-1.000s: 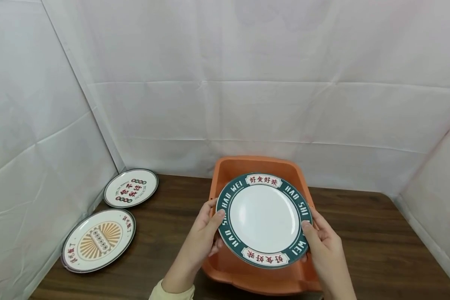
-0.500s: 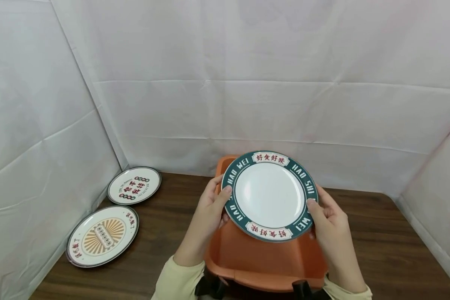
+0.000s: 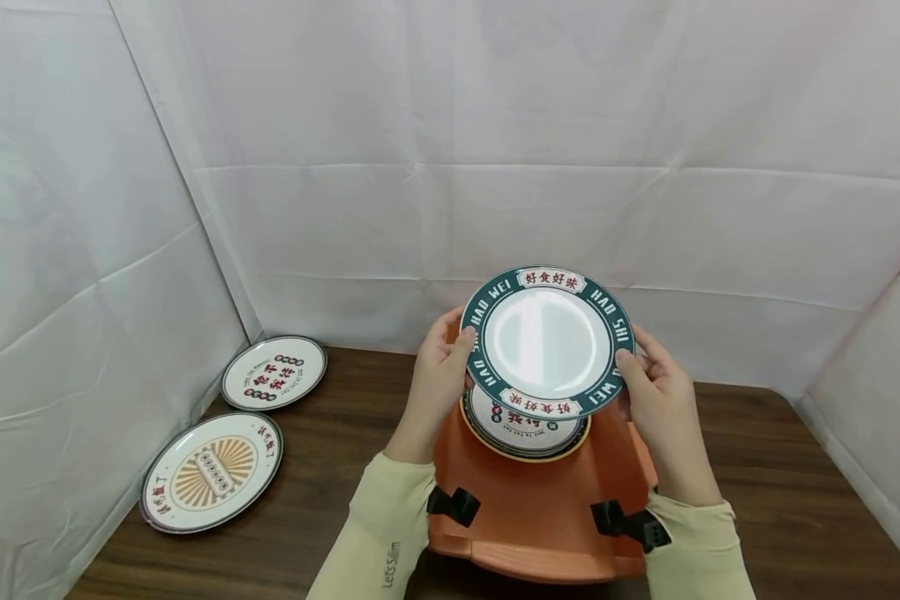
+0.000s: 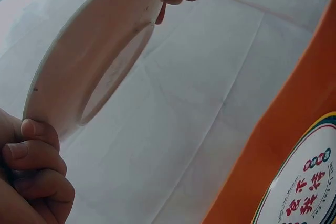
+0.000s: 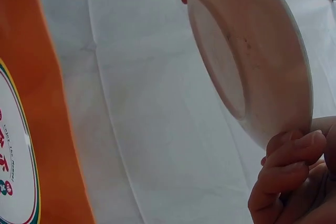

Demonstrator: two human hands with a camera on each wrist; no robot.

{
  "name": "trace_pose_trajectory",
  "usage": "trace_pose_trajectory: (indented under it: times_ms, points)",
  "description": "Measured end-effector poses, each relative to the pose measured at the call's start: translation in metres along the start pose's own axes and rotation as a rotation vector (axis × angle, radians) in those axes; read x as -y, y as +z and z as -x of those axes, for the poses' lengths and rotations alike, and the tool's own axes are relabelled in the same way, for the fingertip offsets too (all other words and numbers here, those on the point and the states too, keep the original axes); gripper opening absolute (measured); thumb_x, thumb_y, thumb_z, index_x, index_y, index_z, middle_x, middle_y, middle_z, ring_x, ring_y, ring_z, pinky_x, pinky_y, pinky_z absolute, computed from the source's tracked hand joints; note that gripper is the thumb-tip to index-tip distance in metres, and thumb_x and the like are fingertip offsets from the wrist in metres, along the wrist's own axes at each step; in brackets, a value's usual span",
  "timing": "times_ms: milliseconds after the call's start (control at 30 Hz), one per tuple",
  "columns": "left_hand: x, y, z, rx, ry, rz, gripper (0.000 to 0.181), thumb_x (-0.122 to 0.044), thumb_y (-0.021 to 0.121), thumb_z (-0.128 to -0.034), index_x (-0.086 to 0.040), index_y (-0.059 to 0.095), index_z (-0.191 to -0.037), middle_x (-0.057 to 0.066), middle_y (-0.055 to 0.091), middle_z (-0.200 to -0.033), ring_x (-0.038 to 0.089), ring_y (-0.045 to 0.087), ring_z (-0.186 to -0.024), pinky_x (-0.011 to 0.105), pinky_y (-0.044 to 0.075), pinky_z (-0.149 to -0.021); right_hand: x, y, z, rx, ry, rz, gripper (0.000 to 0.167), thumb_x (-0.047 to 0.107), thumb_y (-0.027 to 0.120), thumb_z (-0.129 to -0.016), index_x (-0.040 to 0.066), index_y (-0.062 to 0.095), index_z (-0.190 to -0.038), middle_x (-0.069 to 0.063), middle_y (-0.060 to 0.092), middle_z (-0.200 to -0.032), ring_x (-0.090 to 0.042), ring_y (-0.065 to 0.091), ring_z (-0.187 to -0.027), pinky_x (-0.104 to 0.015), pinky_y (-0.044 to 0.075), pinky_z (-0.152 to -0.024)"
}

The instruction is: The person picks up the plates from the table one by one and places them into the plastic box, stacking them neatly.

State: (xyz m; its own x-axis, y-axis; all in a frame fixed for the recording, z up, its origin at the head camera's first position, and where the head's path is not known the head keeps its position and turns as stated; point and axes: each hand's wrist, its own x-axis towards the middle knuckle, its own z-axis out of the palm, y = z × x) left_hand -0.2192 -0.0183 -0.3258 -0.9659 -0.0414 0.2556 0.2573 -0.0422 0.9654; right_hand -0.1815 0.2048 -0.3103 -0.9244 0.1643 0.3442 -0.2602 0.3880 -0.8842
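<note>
A white plate with a dark green lettered rim (image 3: 547,342) is held up, tilted, above an orange plastic basin (image 3: 525,517). The left hand (image 3: 442,371) pinches its left edge, thumb on top and fingers curled beneath. On the opposite edge the right hand (image 3: 660,392) grips it the same way. Both wrist views show the plate's pale underside (image 4: 100,45) and its foot ring. Below, inside the basin, lies a stack of plates (image 3: 525,433); the top one is white with red characters, partly hidden by the held plate.
Two printed plates lie on the dark wooden table at the left: a red-lettered plate (image 3: 273,372) at the back and a sunburst plate (image 3: 212,472) in front of it. White cloth walls (image 3: 330,217) enclose the back and sides.
Both hands have lifted the green-rimmed plate up and away toward the back wall. The stack in the basin, hidden before, now shows beneath it. The view has shifted slightly.
</note>
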Motion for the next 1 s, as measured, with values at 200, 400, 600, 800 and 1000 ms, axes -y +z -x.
trace_pose_trajectory:
  times_ms: [200,400,600,800,1000]
  points:
    - [0.013,0.007,-0.002,-0.076,0.115,-0.077,0.038,-0.023,0.046,-0.0981,-0.01,0.047,-0.134,0.012,0.063,-0.083,0.016,0.055,-0.059,0.026,0.051,-0.057,-0.007,0.005,-0.003,-0.035,-0.007,0.031,0.048,0.027,0.044,-0.098,0.009,0.036,-0.142,-0.006,0.044,-0.066,-0.015,0.042,-0.045,-0.025,0.04,-0.041]
    - [0.032,0.012,-0.005,-0.122,0.179,-0.079,0.041,-0.03,0.045,-0.0983,-0.012,0.046,-0.136,0.007,0.066,-0.099,0.015,0.062,-0.074,0.028,0.053,-0.065,-0.013,0.008,0.0,-0.034,0.003,0.035,0.05,0.029,0.044,-0.098,0.01,0.034,-0.143,-0.008,0.048,-0.075,-0.013,0.044,-0.052,-0.023,0.042,-0.045]
    - [0.05,0.016,-0.009,-0.135,0.182,-0.116,0.041,-0.033,0.043,-0.0985,-0.017,0.046,-0.136,0.003,0.061,-0.109,0.012,0.062,-0.083,0.026,0.053,-0.07,-0.025,0.016,-0.005,-0.058,0.004,0.083,0.047,0.025,0.043,-0.099,0.006,0.035,-0.142,-0.01,0.047,-0.079,-0.013,0.044,-0.058,-0.02,0.04,-0.047]
    - [0.063,0.018,-0.013,-0.143,0.169,-0.217,0.041,-0.031,0.042,-0.0992,-0.013,0.044,-0.137,0.004,0.064,-0.102,0.011,0.062,-0.081,0.025,0.053,-0.066,-0.04,0.022,-0.013,-0.042,0.063,0.134,0.048,0.024,0.041,-0.1,0.005,0.033,-0.143,-0.012,0.048,-0.084,-0.016,0.045,-0.063,-0.02,0.039,-0.049]
    - [0.072,0.021,-0.019,-0.164,0.143,-0.45,0.042,-0.031,0.04,-0.1001,-0.012,0.042,-0.138,0.002,0.054,-0.063,0.012,0.05,-0.049,0.024,0.041,-0.045,-0.049,0.023,-0.027,0.008,0.134,0.229,0.051,0.027,0.036,-0.101,0.004,0.027,-0.145,-0.014,0.05,-0.093,-0.019,0.046,-0.071,-0.022,0.04,-0.053]
